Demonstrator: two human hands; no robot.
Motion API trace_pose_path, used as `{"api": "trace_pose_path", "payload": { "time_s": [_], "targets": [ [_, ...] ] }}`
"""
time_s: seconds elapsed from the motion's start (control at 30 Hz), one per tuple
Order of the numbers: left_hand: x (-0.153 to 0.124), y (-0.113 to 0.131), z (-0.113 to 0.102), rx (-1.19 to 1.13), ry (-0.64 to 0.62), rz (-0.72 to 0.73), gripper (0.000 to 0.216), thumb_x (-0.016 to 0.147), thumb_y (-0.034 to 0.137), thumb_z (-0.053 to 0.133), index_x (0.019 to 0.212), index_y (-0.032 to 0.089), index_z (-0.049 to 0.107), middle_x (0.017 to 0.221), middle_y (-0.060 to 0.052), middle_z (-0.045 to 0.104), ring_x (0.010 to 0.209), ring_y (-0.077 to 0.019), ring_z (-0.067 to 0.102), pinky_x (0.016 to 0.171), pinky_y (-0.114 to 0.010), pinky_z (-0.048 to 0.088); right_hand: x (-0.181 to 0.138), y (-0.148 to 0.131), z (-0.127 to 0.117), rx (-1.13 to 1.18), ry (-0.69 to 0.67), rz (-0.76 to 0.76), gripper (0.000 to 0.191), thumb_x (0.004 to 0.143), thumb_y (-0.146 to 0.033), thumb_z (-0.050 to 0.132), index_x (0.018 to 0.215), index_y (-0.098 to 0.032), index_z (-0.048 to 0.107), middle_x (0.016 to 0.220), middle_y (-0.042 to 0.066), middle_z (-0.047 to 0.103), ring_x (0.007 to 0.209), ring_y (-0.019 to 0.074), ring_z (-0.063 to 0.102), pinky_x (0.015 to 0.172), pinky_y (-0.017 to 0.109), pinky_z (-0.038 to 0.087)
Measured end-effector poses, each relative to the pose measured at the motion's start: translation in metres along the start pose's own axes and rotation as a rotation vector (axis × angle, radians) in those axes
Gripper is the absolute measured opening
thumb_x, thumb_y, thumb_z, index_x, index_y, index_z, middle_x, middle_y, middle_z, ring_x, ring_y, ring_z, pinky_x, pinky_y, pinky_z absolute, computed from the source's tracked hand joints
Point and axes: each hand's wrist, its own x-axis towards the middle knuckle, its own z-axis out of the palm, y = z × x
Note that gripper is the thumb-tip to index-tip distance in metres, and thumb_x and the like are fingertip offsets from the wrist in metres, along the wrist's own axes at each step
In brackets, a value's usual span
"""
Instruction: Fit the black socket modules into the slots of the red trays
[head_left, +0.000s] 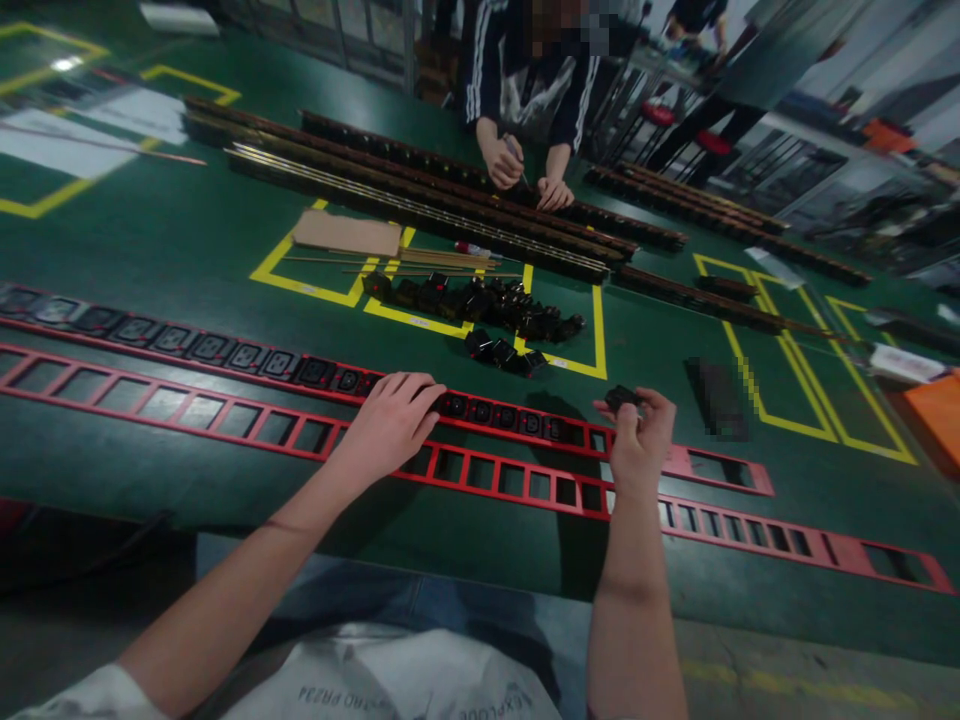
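Observation:
Two long red metal strips with rectangular cut-outs lie across the green table. The far strip (720, 470) is filled with black sockets along its left and middle part; the near strip (225, 415) has empty cut-outs. My left hand (390, 420) rests flat on the far strip, fingers pressing on the sockets. My right hand (641, 435) is closed on a small black socket (621, 398), held just above the far strip near its first empty cut-outs.
A heap of loose black sockets (495, 305) lies inside yellow floor-tape marks beyond the strips. Long dark strips (420, 200), thin rods and a cardboard piece (349, 235) lie further back. A person across the table works with both hands (525, 175). An orange box (934, 410) sits at right.

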Motion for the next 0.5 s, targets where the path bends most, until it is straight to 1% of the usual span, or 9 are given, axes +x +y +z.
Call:
{"api": "trace_pose_path", "payload": {
  "time_s": [0.07, 0.13, 0.23, 0.33, 0.4, 0.5],
  "targets": [
    [-0.0003, -0.0011, 0.0012, -0.005, 0.001, -0.002, 0.034, 0.096, 0.022, 0.050, 0.128, 0.017, 0.059, 0.124, -0.012, 0.061, 0.117, -0.0297, 0.054, 0.103, -0.051, 0.046, 0.0014, 0.0001, 0.0012, 0.058, 0.024, -0.002, 0.037, 0.089, -0.044, 0.059, 0.116, -0.023, 0.045, 0.108, 0.007, 0.060, 0.081, 0.0194, 0.071, 0.082, 0.041, 0.057],
    [-0.0004, -0.0019, 0.0021, -0.013, 0.005, 0.003, 0.034, 0.096, 0.023, 0.050, 0.128, 0.018, 0.059, 0.124, -0.012, 0.061, 0.117, -0.0299, 0.054, 0.103, -0.051, 0.045, 0.0033, -0.0005, 0.0015, 0.058, 0.049, -0.039, 0.042, 0.083, -0.044, 0.065, 0.113, -0.023, 0.045, 0.108, 0.008, 0.060, 0.091, 0.0222, 0.070, 0.088, 0.044, 0.056],
    [-0.0003, -0.0020, 0.0020, -0.016, 0.013, 0.008, 0.034, 0.096, 0.023, 0.049, 0.129, 0.019, 0.059, 0.124, -0.012, 0.062, 0.117, -0.0300, 0.054, 0.103, -0.052, 0.045, 0.0063, -0.0010, 0.0016, 0.056, 0.085, -0.105, 0.046, 0.075, -0.043, 0.071, 0.109, -0.023, 0.046, 0.114, 0.010, 0.060, 0.100, 0.0238, 0.067, 0.092, 0.046, 0.054],
    [0.0002, -0.0012, 0.0009, -0.007, 0.012, 0.007, 0.034, 0.096, 0.022, 0.049, 0.128, 0.018, 0.059, 0.124, -0.012, 0.062, 0.116, -0.0296, 0.054, 0.103, -0.051, 0.045, 0.0076, -0.0006, 0.0021, 0.110, 0.090, -0.127, 0.045, 0.073, -0.040, 0.073, 0.106, -0.024, 0.046, 0.120, 0.012, 0.059, 0.102, 0.0232, 0.066, 0.094, 0.046, 0.052],
    [0.0003, -0.0010, 0.0005, -0.005, 0.010, 0.009, 0.034, 0.096, 0.022, 0.049, 0.128, 0.018, 0.059, 0.124, -0.012, 0.062, 0.116, -0.0296, 0.054, 0.103, -0.050, 0.045, 0.0070, -0.0006, 0.0023, 0.143, 0.082, -0.119, 0.045, 0.073, -0.038, 0.073, 0.106, -0.024, 0.046, 0.120, 0.012, 0.060, 0.103, 0.0230, 0.066, 0.095, 0.045, 0.051],
    [0.0003, -0.0012, 0.0011, -0.007, 0.012, 0.011, 0.034, 0.095, 0.022, 0.050, 0.128, 0.018, 0.060, 0.124, -0.012, 0.062, 0.116, -0.0296, 0.055, 0.103, -0.051, 0.046, 0.0055, -0.0016, 0.0012, 0.085, 0.113, -0.080, 0.047, 0.073, -0.040, 0.073, 0.108, -0.023, 0.047, 0.110, 0.009, 0.062, 0.097, 0.0219, 0.066, 0.090, 0.041, 0.051]
  ]
}}
